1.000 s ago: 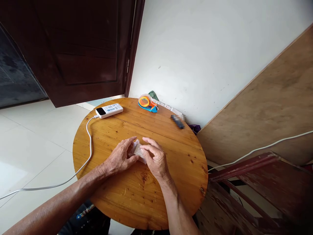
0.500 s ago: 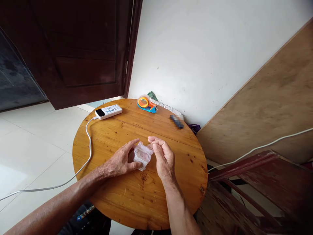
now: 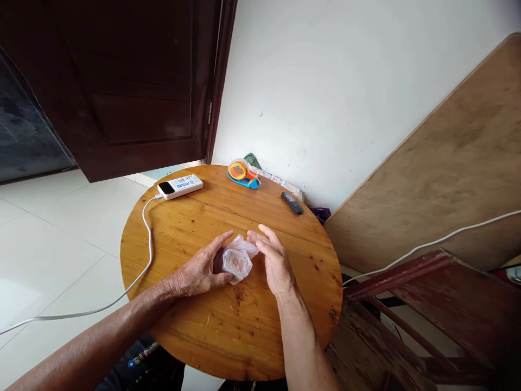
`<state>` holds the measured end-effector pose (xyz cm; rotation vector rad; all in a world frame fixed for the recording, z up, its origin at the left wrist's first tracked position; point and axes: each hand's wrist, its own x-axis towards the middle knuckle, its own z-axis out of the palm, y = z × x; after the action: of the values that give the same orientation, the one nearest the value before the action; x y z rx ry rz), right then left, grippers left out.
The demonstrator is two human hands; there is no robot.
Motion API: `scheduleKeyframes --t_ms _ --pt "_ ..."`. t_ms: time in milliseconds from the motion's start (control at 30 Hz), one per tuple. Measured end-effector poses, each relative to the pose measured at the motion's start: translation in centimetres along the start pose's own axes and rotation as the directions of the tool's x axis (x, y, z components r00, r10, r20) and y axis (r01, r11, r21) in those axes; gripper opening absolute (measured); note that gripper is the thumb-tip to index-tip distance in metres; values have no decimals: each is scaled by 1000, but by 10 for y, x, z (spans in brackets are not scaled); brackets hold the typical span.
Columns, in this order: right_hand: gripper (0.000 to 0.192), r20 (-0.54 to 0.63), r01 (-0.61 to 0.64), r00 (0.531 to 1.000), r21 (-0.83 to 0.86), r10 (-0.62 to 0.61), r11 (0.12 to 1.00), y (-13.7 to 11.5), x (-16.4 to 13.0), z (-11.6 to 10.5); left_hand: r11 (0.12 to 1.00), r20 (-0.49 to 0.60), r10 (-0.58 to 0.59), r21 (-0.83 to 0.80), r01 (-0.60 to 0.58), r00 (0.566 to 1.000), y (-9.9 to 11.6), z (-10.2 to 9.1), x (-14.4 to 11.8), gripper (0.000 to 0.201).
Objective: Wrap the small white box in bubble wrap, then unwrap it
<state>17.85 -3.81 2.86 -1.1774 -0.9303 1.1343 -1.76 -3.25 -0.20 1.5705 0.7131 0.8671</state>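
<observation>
Plastic packet point(image 3: 237, 263), long axis near-far, pinched in L hand point(image 3: 199, 270) fingers; R hand point(image 3: 274, 260) fingers released.

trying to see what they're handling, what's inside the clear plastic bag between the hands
Inside the clear plastic bag a pinkish-red content shows, too blurred to identify. The left hand covers the bag's left side.

Honey-yellow knotty wood of my round table point(image 3: 203, 326), clear plastic packet point(image 3: 237, 262) with pinkish contents, white power bank point(image 3: 180, 185) with blue print, white cable point(image 3: 147, 239), orange-and-blue tape dispenser point(image 3: 243, 172), dark brown door point(image 3: 122, 81)
</observation>
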Motion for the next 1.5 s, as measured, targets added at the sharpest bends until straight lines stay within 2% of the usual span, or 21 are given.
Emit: scheduleKeyframes --t_ms 67,167,267,400,500,600,667,733,800,867,967,1067,1133,1167,1233,1300,1400,1500 --pt "57 82 -26 996 5 25 1000 -2 -1 0 995 -23 -18 -95 16 1000 -1 1 1 95" --pt "47 111 -28 993 -47 33 999 1 -1 3 990 -62 -34 -140 25 998 -1 2 2 95" --pt "29 85 22 996 -168 -8 986 9 0 7 996 -61 -5 -86 0 998 1 2 1 95" --pt "27 -8 93 995 -208 -97 974 14 2 9 999 -37 12 -45 -13 999 8 -2 -2 92" --pt "28 -59 96 992 -170 -108 981 12 5 10 991 -7 8 -136 -9 1000 12 -6 -3 79" --pt "33 -85 96 990 -161 -111 982 9 12 12 973 -16 -1 -231 -3 1000 14 -10 -2 55" --pt "37 -77 100 990 -189 -116 977 6 19 12 962 -42 -68 -268 54 997 14 -11 0 42" --pt "40 -81 117 986 -266 -144 957 3 25 11 945 -57 -159 -299 135 986 13 -11 2 38" --pt "43 -120 160 967 -401 -225 902 -3 25 8 925 -69 -223 -329 189 972 12 -11 3 42" --pt "44 -148 192 934 -558 -324 807 -11 16 7 910 -83 -249 -360 204 965 13 -11 4 50" --pt "42 -36 217 934 -736 -357 642 -18 -7 15 896 -102 -261 -396 202 960 15 -10 4 60" --pt "48 67 241 934 -844 -352 479 -12 -21 27 899 -123 -244 -401 177 962 16 -10 2 60" --pt "43 58 232 929 -862 -366 452 -4 -19 30 894 -125 -217 -423 146 968 13 -10 2 56" --pt "34 47 227 931 -852 -363 471 0 -16 28 886 -125 -202 -446 127 971 11 -10 2 54" --pt "17 26 218 944 -795 -329 566 4 -7 20 862 -133 -177 -498 89 975 8 -10 3 51" --pt "18 -23 183 964 -666 -265 723 3 -1 9 832 -173 -185 -552 60 967 7 -12 6 50" --pt "24 -102 70 988 -353 -113 933 1 2 -3 782 -239 -212 -623 18 948 10 -14 11 49" --pt "26 -114 -36 993 -164 18 986 3 0 -7 737 -219 -233 -676 25 947 13 -15 14 49"
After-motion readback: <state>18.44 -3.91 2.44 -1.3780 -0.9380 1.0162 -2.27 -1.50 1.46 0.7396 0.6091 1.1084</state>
